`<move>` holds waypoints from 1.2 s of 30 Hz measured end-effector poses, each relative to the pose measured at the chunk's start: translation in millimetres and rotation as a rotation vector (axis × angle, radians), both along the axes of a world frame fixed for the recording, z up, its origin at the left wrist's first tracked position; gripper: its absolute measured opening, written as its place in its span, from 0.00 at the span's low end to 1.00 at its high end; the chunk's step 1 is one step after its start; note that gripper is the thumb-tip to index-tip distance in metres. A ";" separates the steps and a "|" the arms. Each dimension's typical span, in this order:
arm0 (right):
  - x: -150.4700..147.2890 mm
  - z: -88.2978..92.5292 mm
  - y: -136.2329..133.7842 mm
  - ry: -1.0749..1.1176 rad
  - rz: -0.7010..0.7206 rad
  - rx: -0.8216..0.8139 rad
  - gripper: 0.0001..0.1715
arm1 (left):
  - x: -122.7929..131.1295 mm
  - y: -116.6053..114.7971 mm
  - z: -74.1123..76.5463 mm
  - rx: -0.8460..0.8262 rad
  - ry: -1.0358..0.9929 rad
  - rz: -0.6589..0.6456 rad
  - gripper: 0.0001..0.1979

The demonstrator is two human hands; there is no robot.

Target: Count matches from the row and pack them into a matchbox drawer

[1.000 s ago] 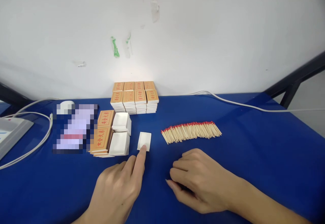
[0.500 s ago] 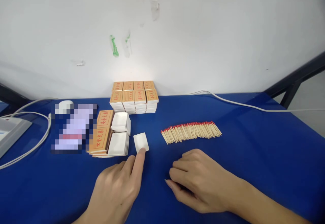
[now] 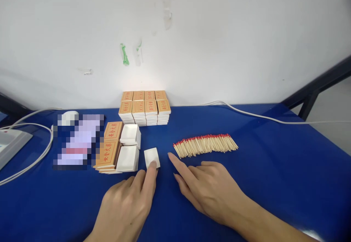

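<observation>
A small white matchbox tray (image 3: 149, 155) lies on the blue table. My left hand (image 3: 127, 201) has its index fingertip on the tray's near edge, the other fingers folded in and the thumb hidden. Just right of the tray, my right hand (image 3: 210, 187) points its index finger left, thumb apart from it, holding nothing. Above this hand a long row of loose matches (image 3: 205, 145) lies side by side, red heads pointing away from me. Left of the single tray stand stacked white trays (image 3: 127, 158), against a stack of orange matchbox sleeves (image 3: 106, 153).
Closed matchboxes (image 3: 144, 107) are stacked in rows against the white wall (image 3: 219, 44). A blurred phone-like device (image 3: 82, 139) and a white rounded object (image 3: 70, 118) are at left. White cables (image 3: 51, 143) cross the table's left side; another cable (image 3: 255, 114) runs along the back right.
My right hand has gone from curled fingers to an extended index finger and thumb, reaching a little left. My left finger stays on the tray. The view has tilted slightly.
</observation>
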State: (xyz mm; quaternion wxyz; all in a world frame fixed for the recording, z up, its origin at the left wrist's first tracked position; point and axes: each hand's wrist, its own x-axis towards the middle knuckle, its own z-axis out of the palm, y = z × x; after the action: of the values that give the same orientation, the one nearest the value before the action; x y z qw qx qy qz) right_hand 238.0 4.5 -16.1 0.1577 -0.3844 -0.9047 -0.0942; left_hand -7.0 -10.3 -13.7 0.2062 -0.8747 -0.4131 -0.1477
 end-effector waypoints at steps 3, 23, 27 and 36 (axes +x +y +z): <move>-4.4 -3.7 0.5 -0.053 -0.038 0.005 0.30 | 0.0 -0.5 -0.9 -0.003 -0.010 0.004 0.19; -5.1 -4.6 3.3 -0.115 -0.117 -0.098 0.35 | 0.0 -1.6 -3.3 -0.019 -0.002 0.018 0.19; -5.4 -4.3 3.6 -0.104 -0.115 -0.096 0.33 | -0.3 -0.9 -2.5 -0.022 0.000 0.010 0.19; -4.2 -4.2 3.9 -0.106 -0.107 -0.125 0.32 | 1.0 -0.2 -0.3 -0.028 -0.012 -0.006 0.18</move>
State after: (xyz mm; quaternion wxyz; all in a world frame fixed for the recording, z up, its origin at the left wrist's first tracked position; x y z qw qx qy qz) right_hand 233.9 8.5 -20.4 0.0802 -0.4357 -0.8941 -0.0661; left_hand -5.9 -10.5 -14.0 0.1909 -0.8778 -0.4139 -0.1475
